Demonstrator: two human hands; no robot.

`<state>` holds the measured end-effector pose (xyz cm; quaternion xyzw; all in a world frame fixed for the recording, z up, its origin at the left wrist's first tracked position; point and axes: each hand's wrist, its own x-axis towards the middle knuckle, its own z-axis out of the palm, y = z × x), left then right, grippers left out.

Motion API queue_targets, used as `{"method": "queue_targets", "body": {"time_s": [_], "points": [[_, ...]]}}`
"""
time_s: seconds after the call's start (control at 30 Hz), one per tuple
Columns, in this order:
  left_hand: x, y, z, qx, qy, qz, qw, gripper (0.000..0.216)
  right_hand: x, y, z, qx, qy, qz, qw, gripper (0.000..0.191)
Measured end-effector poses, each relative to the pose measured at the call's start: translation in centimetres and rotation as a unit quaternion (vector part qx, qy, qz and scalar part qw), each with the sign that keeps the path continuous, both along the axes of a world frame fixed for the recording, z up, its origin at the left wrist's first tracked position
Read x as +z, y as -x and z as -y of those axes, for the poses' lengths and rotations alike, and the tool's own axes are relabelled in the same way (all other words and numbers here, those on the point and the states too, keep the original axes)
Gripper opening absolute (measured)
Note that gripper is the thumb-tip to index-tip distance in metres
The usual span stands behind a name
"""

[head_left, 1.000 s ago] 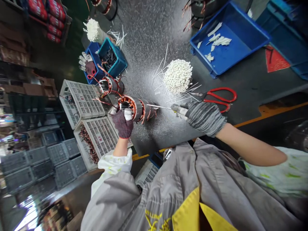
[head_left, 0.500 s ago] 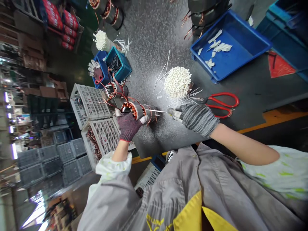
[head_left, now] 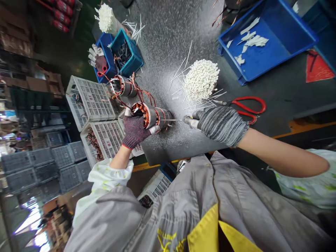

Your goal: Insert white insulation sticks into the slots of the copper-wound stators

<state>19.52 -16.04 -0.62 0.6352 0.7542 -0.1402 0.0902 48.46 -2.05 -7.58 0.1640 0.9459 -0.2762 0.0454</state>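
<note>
A stator [head_left: 151, 117] with copper windings lies on its side on the dark worktop. My left hand [head_left: 136, 131], in a maroon knit glove with pale fingertips, is closed around its near end. In a grey striped glove, my right hand [head_left: 217, 124] pinches the end of a thin, pale stick [head_left: 174, 120]. The stick's other end reaches the stator's side; whether it enters a slot I cannot tell. Red-handled scissors [head_left: 248, 105] lie just beyond my right hand. Behind them stands a thick bundle of white sticks [head_left: 201, 80], with loose ones scattered around it.
A second stator [head_left: 124, 85] lies behind the first. Further back are a teal bin [head_left: 139, 63] of dark pieces and another white bundle [head_left: 106, 19]. At right sits a blue tray [head_left: 283, 52] with white scraps. White crates [head_left: 91, 99] stand left of the worktop.
The view has shifted, so the far things sit higher in it. Both hands keep their holds. The stick, bright white before, now looks thinner and greyer. The copper leads behind the stator have shifted.
</note>
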Motion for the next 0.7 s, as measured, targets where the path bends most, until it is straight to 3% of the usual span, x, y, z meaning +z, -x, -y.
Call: {"method": "queue_targets", "body": {"time_s": [0.1,0.17,0.27,0.33,0.4,0.5,0.57,0.7], "points": [[0.1,-0.2,-0.1,0.006,0.005,-0.004,1.000,0.052,-0.3,1.3,0.7,-0.025,0.038,-0.005,0.999,0.046],[0.2,-0.3,-0.2,0.003,0.007,-0.003,1.000,0.050,-0.9,3.2,2.1,-0.070,0.119,-0.023,0.990,0.043],[0.3,-0.4,-0.3,0.013,0.007,0.002,1.000,0.049,-2.5,5.7,4.6,-0.140,0.339,-0.097,0.925,0.045],[0.2,-0.4,-0.4,0.025,0.000,-0.001,1.000,0.048,-3.7,5.5,5.5,-0.149,0.418,-0.139,0.885,0.047],[0.1,-0.5,-0.5,0.026,-0.012,0.003,1.000,0.048,-4.6,3.7,5.3,-0.142,0.353,-0.125,0.916,0.046],[0.0,-0.5,-0.6,0.025,-0.019,0.022,0.999,0.049,-5.2,0.4,3.6,-0.110,0.145,-0.006,0.983,0.046],[0.0,-0.6,-0.7,0.028,-0.011,0.021,0.999,0.051,-5.2,-0.7,2.5,-0.067,0.068,0.061,0.994,0.047],[0.1,-0.7,-0.8,0.015,0.014,-0.016,1.000,0.056,-4.7,0.2,1.5,0.010,0.024,0.079,0.997,0.048]]}}
